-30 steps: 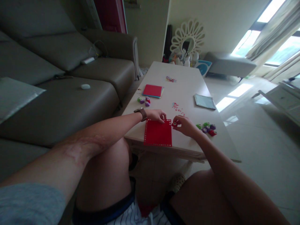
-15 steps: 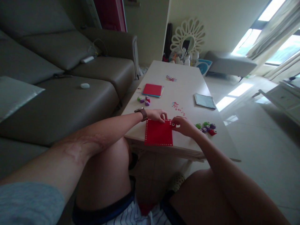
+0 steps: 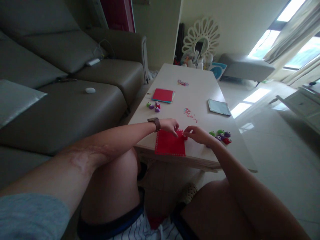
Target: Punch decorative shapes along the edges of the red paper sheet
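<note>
While the left hand (image 3: 169, 125) curls, half-open, over red paper (image 3: 170, 145), the right hand (image 3: 197, 134) pinches a red punch (image 3: 185, 137).

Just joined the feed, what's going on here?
The person's right hand holds a small red punch at the right edge of a red sheet, near its far corner. The left hand is at its far edge. Holes line its left and near edges; small bits lie beyond it on the table.

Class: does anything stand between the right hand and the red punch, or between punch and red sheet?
Nothing visible. The right hand grips the punch, which is at the right edge of the sheet, near its far corner; the left hand is to the left.
</note>
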### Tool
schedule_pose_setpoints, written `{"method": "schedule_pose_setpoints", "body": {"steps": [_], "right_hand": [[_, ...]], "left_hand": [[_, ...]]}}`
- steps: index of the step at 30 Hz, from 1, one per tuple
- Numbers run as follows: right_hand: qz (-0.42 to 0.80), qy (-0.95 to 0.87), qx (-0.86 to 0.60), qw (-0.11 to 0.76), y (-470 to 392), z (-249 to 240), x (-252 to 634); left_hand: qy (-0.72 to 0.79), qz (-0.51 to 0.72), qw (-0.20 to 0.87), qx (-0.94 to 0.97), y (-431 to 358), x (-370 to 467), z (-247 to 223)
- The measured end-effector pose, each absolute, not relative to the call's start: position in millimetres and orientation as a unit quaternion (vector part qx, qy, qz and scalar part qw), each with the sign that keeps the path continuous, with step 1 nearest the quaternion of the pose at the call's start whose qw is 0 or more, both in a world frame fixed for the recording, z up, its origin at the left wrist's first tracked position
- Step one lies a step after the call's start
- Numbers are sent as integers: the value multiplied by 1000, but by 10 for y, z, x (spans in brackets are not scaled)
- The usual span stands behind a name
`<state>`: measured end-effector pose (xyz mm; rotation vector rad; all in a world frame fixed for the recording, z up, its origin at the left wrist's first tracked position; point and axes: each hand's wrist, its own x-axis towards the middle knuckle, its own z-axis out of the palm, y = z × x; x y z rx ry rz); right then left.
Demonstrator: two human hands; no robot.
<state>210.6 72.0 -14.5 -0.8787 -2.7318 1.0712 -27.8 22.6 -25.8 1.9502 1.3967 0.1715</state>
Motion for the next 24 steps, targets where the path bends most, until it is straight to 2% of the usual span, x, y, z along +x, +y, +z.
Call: {"method": "schedule_pose_setpoints", "body": {"steps": [6,13,24], "right_hand": [[457,-833,-312,6,756,-196,2133],[419,-859,-292,26,834,-217,2137],[435,-854,-282,42,791,-231,2062]], "left_hand": [[546,54,369,750,135,-175,-236],[558,48,376,739,92,-118,-193],[574,40,386,721,48,-83,-88]]}}
